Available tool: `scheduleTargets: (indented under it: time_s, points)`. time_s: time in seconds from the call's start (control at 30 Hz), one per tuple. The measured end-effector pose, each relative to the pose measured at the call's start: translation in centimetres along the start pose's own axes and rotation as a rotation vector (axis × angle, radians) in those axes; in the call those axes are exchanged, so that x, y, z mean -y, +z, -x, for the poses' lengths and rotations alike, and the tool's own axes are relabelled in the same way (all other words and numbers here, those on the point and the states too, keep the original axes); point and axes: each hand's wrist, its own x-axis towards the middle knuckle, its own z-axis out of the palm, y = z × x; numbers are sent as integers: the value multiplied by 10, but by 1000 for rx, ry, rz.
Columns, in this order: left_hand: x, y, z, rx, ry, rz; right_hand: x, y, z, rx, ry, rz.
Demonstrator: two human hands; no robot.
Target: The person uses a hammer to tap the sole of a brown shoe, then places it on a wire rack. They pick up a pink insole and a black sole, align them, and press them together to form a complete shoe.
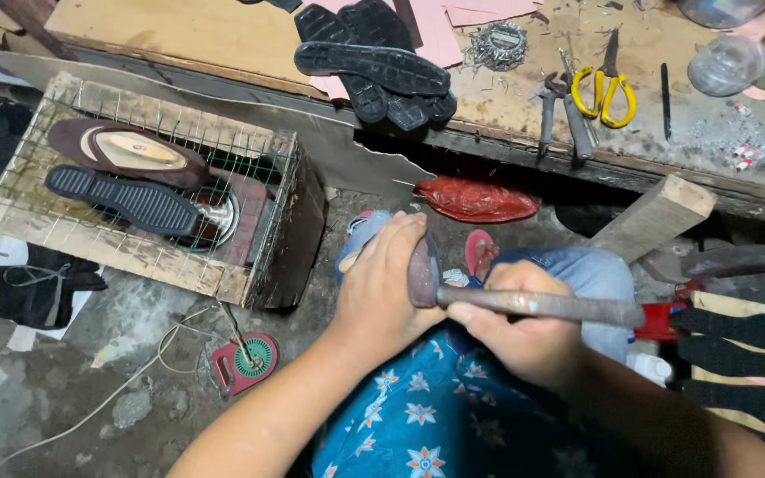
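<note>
Steel hammer (524, 304) gripped in right hand (524, 332) — left hand (387, 283) clamped over hidden workpiece; pounding underway, black soles (374, 62) on bench (223, 35) still untouched.

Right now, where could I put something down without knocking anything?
The bare board left of the black soles is free, as is the concrete floor below the wire crate. The bench around the yellow scissors and pliers is crowded.

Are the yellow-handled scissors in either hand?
No: the yellow-handled scissors lie on the workbench, while the right hand grips a hammer.
</note>
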Motion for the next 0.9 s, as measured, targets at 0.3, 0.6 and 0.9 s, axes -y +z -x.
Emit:
scheduleTargets:
  time_s: [0.3, 0.6, 0.9]
  points:
    - [-5, 0, 19, 4, 24, -1, -22, -3, 1, 100, 91, -135]
    - [-11, 13, 68, -470, -1105, 1168, -38, 22, 50, 364, -14, 202]
    - [3, 13, 76, -287, -1423, 1547, -29, 23, 50, 488, 520, 115]
